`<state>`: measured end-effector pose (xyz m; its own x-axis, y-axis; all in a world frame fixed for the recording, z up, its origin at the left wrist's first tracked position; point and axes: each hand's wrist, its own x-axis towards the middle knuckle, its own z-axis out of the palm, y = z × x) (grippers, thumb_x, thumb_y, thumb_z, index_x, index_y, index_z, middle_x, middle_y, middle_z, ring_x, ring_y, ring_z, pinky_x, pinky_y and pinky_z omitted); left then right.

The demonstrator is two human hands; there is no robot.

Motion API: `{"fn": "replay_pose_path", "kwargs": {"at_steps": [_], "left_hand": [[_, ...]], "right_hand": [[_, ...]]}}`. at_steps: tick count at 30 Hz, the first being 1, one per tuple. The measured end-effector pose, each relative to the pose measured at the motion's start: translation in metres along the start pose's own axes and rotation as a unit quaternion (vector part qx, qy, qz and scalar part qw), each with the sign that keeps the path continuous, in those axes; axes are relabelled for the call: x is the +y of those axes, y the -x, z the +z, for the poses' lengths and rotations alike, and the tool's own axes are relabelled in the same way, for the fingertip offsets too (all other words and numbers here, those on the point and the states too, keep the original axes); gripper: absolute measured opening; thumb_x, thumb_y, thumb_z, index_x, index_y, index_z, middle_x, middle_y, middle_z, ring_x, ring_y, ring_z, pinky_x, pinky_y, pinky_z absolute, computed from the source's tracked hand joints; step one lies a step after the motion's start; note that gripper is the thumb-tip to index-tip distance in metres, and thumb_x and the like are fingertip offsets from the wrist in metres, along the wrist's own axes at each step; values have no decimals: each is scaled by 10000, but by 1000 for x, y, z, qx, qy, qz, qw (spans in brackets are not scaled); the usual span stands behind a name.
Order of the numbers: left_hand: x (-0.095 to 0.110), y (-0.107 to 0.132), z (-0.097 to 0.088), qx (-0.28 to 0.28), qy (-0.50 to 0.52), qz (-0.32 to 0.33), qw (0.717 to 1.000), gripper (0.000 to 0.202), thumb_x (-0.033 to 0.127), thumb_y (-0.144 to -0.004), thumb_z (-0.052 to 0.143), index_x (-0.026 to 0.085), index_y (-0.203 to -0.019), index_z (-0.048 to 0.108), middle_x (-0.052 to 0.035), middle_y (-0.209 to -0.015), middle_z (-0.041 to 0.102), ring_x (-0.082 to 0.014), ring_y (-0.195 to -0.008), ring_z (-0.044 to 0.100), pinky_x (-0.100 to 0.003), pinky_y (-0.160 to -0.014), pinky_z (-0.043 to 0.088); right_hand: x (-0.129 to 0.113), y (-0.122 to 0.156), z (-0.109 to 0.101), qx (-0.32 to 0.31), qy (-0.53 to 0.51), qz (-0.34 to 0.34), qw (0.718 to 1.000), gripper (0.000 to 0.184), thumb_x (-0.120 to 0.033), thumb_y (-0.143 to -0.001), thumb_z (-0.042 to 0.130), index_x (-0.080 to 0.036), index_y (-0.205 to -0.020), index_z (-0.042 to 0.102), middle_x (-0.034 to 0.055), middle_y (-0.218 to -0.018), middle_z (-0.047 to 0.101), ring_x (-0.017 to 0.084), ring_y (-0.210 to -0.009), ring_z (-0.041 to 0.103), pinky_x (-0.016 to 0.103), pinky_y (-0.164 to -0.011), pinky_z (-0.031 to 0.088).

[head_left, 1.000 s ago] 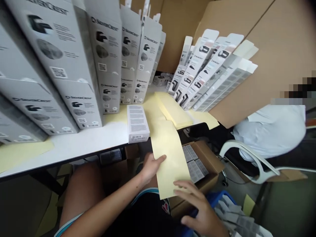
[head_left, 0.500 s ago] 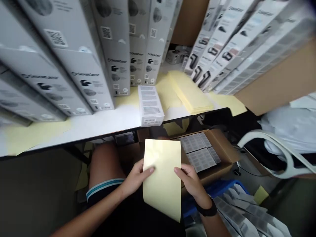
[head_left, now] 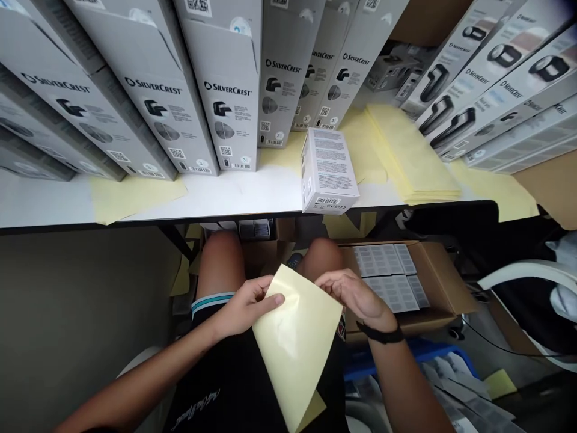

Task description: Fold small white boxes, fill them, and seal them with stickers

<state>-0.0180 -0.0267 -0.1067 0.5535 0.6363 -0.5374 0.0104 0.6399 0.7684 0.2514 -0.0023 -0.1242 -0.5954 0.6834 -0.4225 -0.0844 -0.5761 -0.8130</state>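
Note:
A glossy pale-yellow paper sheet [head_left: 297, 337] hangs tilted over my lap, its lower corner folded back. My left hand [head_left: 250, 304] pinches its upper left edge, thumb lying on the front face. At the upper right edge is my right hand [head_left: 354, 294], fingers bent against the sheet and fingertips partly behind it. Above the hands, a small white printed box [head_left: 333, 165] sits at the table's front edge. To its right lies a stack of yellow sheets [head_left: 410, 156].
Tall grey SilverCrest boxes [head_left: 229, 96] line the white table [head_left: 220, 195], with more product boxes [head_left: 478, 78] leaning at right. Below stand an open carton [head_left: 439, 276] holding flat packs and a blue crate [head_left: 419, 349]. A white chair armrest [head_left: 532, 273] juts in at right.
The yellow sheet has turned from upright to tilted. My right hand has shifted from its front, thumb showing, to the upper right edge. The camera view has moved left.

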Motion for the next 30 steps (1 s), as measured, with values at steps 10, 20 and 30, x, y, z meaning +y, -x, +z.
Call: {"fn": "replay_pose_path", "kwargs": {"at_steps": [10,20,30], "left_hand": [[11,6,3,89,-274,181,940,269,338,-945,637,216,-1181,591,-25,-950,615,-137,-866,596,-245,-744,492],[6,13,21,173,-415,383,807,190,187,-829,758,167,-1012,708,-69,-958,629,-145,-800,554,-293,-686,467],[15,18,25,165,-455,364,796,93,234,-851,755,165,-896,712,-32,-840,651,-111,-681,528,-251,-597,416]], "right_hand": [[9,-13,18,-220,-40,53,973,408,-469,-819,711,-68,-898,716,82,-815,712,127,-712,648,203,-658,521],[21,9,68,42,169,-62,983,318,-355,-894,539,-123,-685,600,26,-658,598,101,-590,526,193,-551,421],[21,21,88,138,269,-178,937,207,-178,-920,504,-156,-772,646,13,-695,640,108,-646,604,199,-658,480]]}}
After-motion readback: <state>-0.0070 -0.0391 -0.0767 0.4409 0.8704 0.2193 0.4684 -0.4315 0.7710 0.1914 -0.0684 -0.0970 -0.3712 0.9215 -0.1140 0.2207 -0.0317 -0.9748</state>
